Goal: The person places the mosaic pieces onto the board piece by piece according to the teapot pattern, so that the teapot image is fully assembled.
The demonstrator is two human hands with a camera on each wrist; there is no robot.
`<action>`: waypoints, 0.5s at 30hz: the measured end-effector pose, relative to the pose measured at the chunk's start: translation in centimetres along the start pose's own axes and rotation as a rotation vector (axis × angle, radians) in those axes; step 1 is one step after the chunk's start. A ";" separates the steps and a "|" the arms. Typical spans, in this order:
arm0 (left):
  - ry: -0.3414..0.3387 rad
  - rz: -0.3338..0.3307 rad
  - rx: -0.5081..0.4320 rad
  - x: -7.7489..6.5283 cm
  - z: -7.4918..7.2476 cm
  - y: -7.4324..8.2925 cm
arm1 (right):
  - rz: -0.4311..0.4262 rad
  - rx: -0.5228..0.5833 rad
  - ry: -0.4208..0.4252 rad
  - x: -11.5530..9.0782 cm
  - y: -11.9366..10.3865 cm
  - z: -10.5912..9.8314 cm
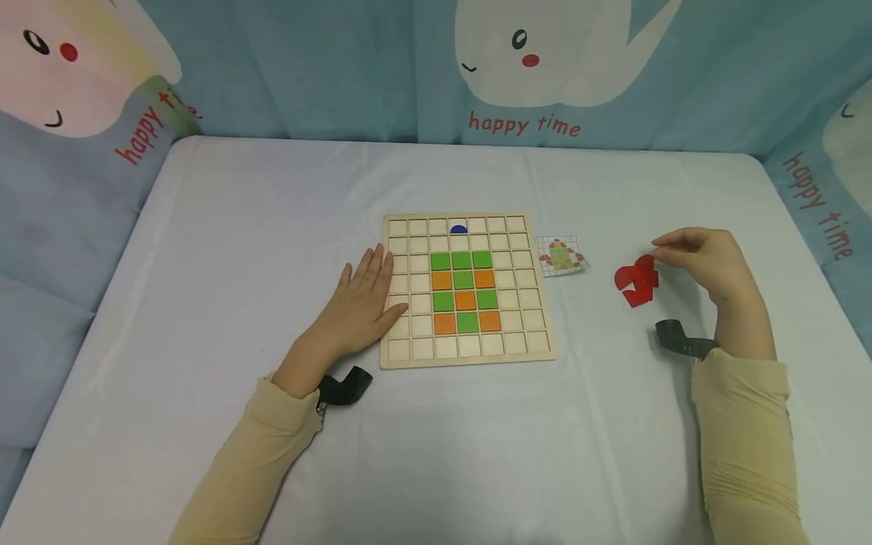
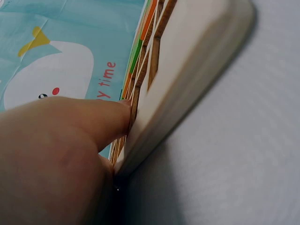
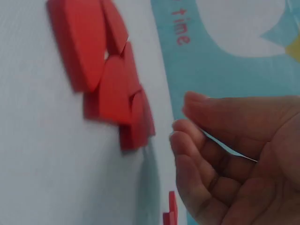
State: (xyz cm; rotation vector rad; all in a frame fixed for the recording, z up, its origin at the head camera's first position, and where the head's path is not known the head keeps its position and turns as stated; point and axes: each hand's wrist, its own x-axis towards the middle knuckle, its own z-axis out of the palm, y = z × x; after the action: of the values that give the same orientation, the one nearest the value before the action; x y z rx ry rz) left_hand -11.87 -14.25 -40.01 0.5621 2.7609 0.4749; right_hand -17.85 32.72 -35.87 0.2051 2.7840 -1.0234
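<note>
Nearest lie 2 sleeves (image 1: 248, 462), the arms stretched over the white table (image 1: 422, 469), with a black camera at each wrist. The left hand (image 1: 357, 310) lies flat across the board (image 1: 470, 365) at its left edge, fingers straight and gripping nothing; in the left wrist view the thumb rests at the rim.

The board is a 7-by-7 grid. Its middle 3 columns bear 12 squares (image 1: 465, 300) in 4 rows, 7 green and 5 orange. To the right, well apart from the board, is the red pile (image 1: 636, 291), its pieces touching and overlapping. The right hand (image 1: 708, 261) hangs just beside it, fingers loosely bent, a gap between thumb and fingertips and no piece visible there. The right wrist view also shows some red (image 3: 171, 211) below the fingers, mostly out of frame.

Just beside the board's right edge lies the card (image 1: 562, 255), printed with a red, orange and green figure. In the top row, column 4, sits the blue piece (image 1: 459, 229). Beyond the table hangs the backdrop (image 1: 341, 76).

The step in hand seems to be choosing a red piece. The next move likely calls for a thumb-and-finger pinch, then matching cell and facing to the card, with the left hand steadying the board.
</note>
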 end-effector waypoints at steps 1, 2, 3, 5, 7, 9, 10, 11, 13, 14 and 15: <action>0.000 -0.001 -0.001 0.0 0.0 0.0 | 0.008 -0.020 -0.013 0.1 0.2 0.0; 0.000 -0.002 -0.001 0.0 0.0 0.0 | 0.013 -0.040 -0.025 0.2 0.4 0.1; 0.000 -0.003 -0.002 0.0 0.0 0.0 | 0.015 -0.058 -0.039 0.3 0.5 0.1; 0.000 -0.001 -0.001 0.0 0.0 0.0 | 0.016 -0.093 -0.060 0.4 0.8 0.2; 0.001 0.001 0.000 0.0 0.0 0.0 | 0.012 -0.118 -0.067 0.5 0.9 0.2; 0.002 0.001 0.000 0.0 0.0 0.0 | 0.012 -0.128 -0.063 0.6 0.9 0.3; 0.003 0.001 0.001 0.0 0.0 0.0 | 0.015 -0.130 -0.059 0.6 0.9 0.4; 0.002 0.001 0.002 0.0 0.0 0.0 | 0.018 -0.132 -0.056 0.7 0.9 0.4; 0.002 0.001 0.002 0.0 0.0 0.0 | 0.033 -0.129 -0.055 0.8 0.9 0.5; 0.004 0.002 0.002 0.0 0.0 -0.1 | 0.039 -0.130 -0.056 0.8 1.0 0.5; 0.003 0.000 0.002 0.0 0.0 -0.1 | 0.043 -0.131 -0.057 0.9 1.0 0.6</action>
State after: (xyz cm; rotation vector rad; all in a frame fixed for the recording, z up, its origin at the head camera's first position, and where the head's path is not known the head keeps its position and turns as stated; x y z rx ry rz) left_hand -11.88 -14.32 -40.05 0.5626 2.7643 0.4732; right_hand -18.46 33.16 -37.10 0.2135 2.7697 -0.8207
